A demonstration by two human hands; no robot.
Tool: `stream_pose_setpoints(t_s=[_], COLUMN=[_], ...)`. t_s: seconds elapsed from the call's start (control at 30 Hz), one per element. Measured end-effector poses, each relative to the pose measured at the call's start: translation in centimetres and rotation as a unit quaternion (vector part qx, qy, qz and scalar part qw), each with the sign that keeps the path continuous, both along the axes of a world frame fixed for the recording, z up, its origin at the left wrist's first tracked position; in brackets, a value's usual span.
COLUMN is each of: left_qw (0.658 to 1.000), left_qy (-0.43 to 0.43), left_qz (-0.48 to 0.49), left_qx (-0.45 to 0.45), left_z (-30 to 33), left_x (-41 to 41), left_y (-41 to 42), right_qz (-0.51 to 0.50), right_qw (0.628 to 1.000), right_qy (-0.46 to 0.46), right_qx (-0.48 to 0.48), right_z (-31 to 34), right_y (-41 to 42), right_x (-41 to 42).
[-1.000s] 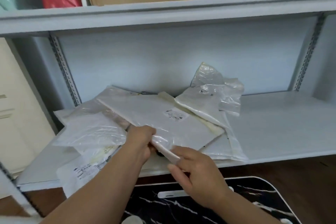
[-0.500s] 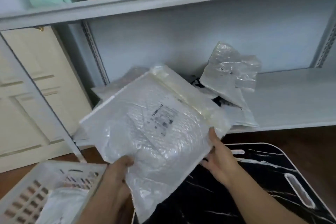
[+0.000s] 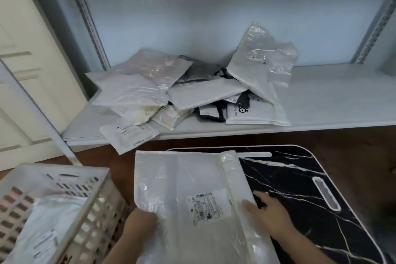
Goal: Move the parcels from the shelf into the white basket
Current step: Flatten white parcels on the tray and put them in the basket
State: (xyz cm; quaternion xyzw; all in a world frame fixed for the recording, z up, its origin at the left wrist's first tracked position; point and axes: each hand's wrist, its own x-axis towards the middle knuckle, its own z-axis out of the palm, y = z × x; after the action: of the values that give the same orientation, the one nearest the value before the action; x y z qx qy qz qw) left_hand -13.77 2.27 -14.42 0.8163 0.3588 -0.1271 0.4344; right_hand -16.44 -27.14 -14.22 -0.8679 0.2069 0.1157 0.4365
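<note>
**White padded envelope in both my hands, above the black board**

White and a little shiny, the padded envelope [image 3: 192, 199] is in front of me, held flat with its printed label [image 3: 206, 208] facing up. My left hand [image 3: 140, 224] grips its lower left edge; the fingers go under the envelope, so I cannot see how they lie. My right hand [image 3: 266, 215] holds the right edge near the folded flap, with the fingers on top and curled over the border. The envelope is off the shelf [image 3: 332, 96] and hangs over the left part of a black board with white marble lines [image 3: 300, 178], which has a long handle hole [image 3: 325, 194] on its right side.

The white basket [image 3: 94, 197] stands to my left, just beside the envelope but not touching it. One white parcel [image 3: 49, 227] lies inside it.

On the shelf a pile of parcels [image 3: 182, 88] is waiting: white bags, clear plastic bags, and one dark grey bag [image 3: 199, 69] at the back. One small white parcel [image 3: 129, 136] hangs partly over the front edge of the shelf. A cream door [image 3: 27, 60] is at the left.
</note>
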Motion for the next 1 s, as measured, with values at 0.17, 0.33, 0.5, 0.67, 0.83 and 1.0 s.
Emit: stream_pose_setpoints(t_s=[0.17,0.33,0.5,0.67,0.83,1.0], left_qw=[0.963,0.868,0.808,0.781,0.787,0.794], left_qy=[-0.005,-0.102,-0.13,-0.175,-0.177,-0.161], left_qz=[-0.128,-0.359,-0.442,-0.451,-0.456,-0.463], left_qx=[0.235,0.329,0.367,0.395,0.376,0.36], left_z=[-1.5,-5.2,-7.8,-9.2,-9.6,-9.5], left_x=[1.2,2.7,4.2,4.5,4.9,5.4], left_y=[-2.3,-5.3,-7.0,-6.9,-7.0,-7.1], right_qz=[0.165,0.223,0.274,0.274,0.276,0.285], right_qw=[0.939,0.897,0.866,0.867,0.864,0.869], right_qy=[-0.019,-0.12,-0.156,-0.146,-0.143,-0.118], right_qx=[-0.301,-0.363,-0.387,-0.39,-0.397,-0.387], right_z=[-2.7,-5.8,-7.7,-10.1,-10.5,-10.6], right_y=[2.5,5.4,6.4,6.4,6.2,6.2], right_x=[2.2,3.6,6.7,6.8,7.0,7.5])
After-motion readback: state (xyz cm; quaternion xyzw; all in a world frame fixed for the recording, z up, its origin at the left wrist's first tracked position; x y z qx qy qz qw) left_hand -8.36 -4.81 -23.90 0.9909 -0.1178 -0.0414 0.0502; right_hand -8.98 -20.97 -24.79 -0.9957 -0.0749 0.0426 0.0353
